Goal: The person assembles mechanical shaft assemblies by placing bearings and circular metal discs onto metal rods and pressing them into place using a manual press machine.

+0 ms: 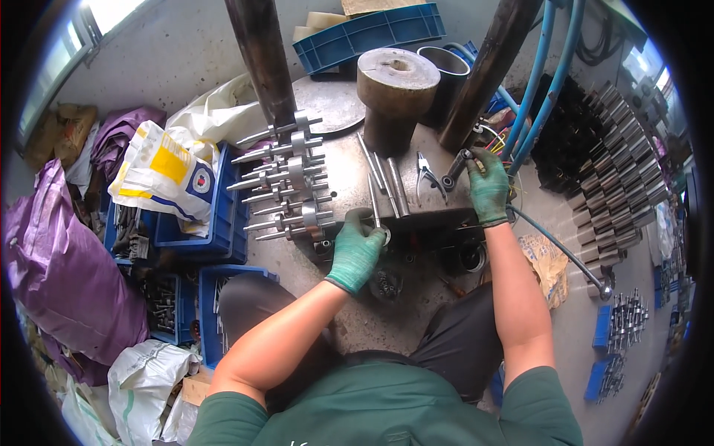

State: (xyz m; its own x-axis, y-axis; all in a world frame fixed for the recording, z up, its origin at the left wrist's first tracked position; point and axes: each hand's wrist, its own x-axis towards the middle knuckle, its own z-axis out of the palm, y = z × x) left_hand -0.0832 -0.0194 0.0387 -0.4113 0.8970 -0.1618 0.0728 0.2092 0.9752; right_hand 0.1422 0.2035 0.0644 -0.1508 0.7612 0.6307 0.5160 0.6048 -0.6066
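My left hand (354, 251), in a green glove, is closed at the front edge of the metal work table (346, 160). It grips a slim metal rod (374, 201) with a ring-like lower end. My right hand (489, 187), also gloved, has its fingers curled round the upper end of a dark metal link (457, 168) with a round eye at its lower end. Between the hands lie pliers (425, 178) with spread handles and several loose metal rods (399, 187). Left of them, shafts with round discs (297, 172) are lined up in a stack.
A thick round metal block (398, 78) stands at the table's back, between two dark posts (264, 63). Blue bins (216, 234) and a purple sack (67, 267) crowd the left. Blue hoses (529, 89) hang at right, near stacked metal cylinders (621, 163).
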